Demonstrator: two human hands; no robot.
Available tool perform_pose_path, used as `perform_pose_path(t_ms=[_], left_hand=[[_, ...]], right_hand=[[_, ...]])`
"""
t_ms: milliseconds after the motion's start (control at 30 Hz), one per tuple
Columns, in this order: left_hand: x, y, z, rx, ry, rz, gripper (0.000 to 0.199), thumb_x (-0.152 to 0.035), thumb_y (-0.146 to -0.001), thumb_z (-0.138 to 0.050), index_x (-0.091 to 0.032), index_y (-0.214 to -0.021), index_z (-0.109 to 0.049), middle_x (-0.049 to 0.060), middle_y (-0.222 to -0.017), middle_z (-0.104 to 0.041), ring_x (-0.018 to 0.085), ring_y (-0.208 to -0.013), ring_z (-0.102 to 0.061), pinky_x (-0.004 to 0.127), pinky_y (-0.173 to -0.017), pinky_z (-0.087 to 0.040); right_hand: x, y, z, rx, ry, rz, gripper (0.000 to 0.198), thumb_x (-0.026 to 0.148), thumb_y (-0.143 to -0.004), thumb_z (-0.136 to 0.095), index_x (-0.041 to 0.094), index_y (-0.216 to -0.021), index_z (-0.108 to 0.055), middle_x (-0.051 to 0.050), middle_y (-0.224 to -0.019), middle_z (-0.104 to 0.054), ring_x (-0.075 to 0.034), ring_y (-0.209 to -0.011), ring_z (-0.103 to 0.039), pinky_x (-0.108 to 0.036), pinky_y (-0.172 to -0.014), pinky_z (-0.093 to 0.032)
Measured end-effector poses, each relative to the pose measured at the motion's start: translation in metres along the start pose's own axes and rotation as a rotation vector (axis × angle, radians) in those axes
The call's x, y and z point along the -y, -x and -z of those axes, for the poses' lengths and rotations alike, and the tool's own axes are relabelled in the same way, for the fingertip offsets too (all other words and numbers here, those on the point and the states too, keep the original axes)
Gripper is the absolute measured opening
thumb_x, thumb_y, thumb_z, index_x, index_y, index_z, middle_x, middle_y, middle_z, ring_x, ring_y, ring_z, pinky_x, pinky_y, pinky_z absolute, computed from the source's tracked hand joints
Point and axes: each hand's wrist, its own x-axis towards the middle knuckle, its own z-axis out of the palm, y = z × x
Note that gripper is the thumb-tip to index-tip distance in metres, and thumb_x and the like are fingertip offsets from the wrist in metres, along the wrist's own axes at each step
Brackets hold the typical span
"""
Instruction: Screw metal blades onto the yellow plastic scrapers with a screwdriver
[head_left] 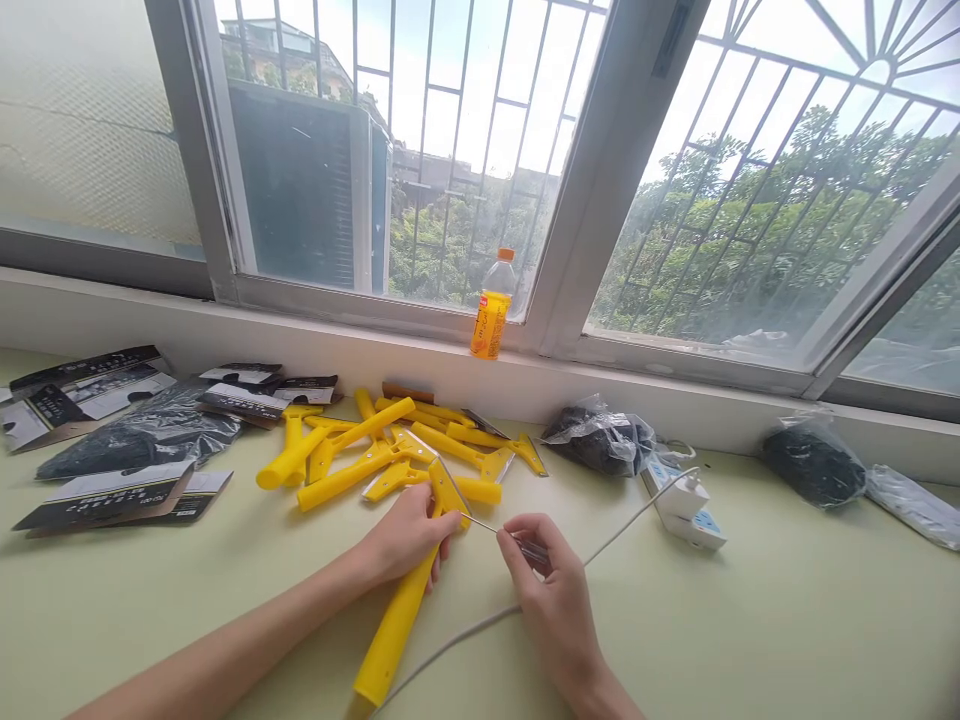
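Note:
My left hand (415, 535) is closed around the neck of a yellow scraper (397, 630), whose long handle slants down toward me. A metal blade edge runs along its head. In my right hand (546, 590) is a thin screwdriver (531, 548), pinched between thumb and fingers. Its shaft points left and the tip meets the scraper's head near my left thumb; the exact contact is too small to make out. Just beyond my left hand lies a heap of several similar yellow scrapers (349, 475), some with metal blades showing.
Black-and-white cardboard packaging (112, 497) and a dark plastic bag (161, 430) lie at left. Black-filled clear bags (600, 440) and a power strip (686, 510) sit at right. A grey cable (480, 625) crosses the table under my hands. An orange-capped bottle (493, 310) stands on the sill.

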Motion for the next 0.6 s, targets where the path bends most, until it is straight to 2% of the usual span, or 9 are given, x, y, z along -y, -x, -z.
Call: perform_pose_path(t_ms=[267,433,600], left_hand=[[-0.0027,-0.0009,0.0009,-0.018,-0.034,0.038,0.018,-0.03,-0.081,-0.057,-0.021,-0.087,-0.042,-0.001,-0.06,-0.06,0.02,-0.042,-0.06,0.031,-0.037,-0.051],[-0.0056,0.0014,0.0006,-0.023,-0.052,0.067,0.01,-0.023,-0.077,-0.053,-0.02,-0.075,-0.043,0.002,-0.056,-0.06,0.019,-0.039,-0.058,0.029,-0.035,-0.049],[-0.0032,0.0026,0.0013,-0.038,-0.038,0.071,0.012,-0.023,-0.073,-0.055,-0.017,-0.065,-0.049,0.003,-0.051,-0.057,0.018,-0.039,-0.058,0.029,-0.036,-0.049]], right_hand=[[-0.0009,-0.0007,0.0,0.013,-0.013,0.003,0.043,0.059,-0.09,-0.064,0.017,-0.095,-0.063,-0.006,-0.086,-0.063,-0.014,-0.081,-0.059,-0.021,-0.071,-0.05],[-0.0015,-0.0026,0.0002,0.012,-0.01,-0.007,0.043,0.059,-0.09,-0.064,0.017,-0.095,-0.063,-0.005,-0.086,-0.064,-0.014,-0.081,-0.059,-0.021,-0.069,-0.049],[-0.0016,-0.0013,0.0008,0.01,-0.01,-0.011,0.043,0.059,-0.09,-0.065,0.017,-0.095,-0.062,-0.004,-0.085,-0.062,-0.013,-0.079,-0.058,-0.02,-0.068,-0.048]])
